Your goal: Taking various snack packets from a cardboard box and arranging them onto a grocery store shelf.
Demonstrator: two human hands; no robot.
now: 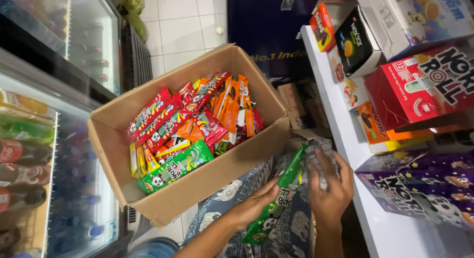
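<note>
A long green snack packet (pixel 279 201) with a little panda picture is held below the cardboard box (pixel 217 181), tilted with its top end up near the box's corner. Its bottom end points down. A crinkly silver wrapper (pixel 316 164) sits right beside it.

The cardboard box (pixel 195 189) is brown paper board — dull and a bit rough. Inside the box, the snack packets (pixel 190 122) are shiny, crinkly plastic. Right of the box, the green packet (pixel 276 201) is glossy plastic too — the white shelf (pixel 395 233) looks smooth and hard.
</note>
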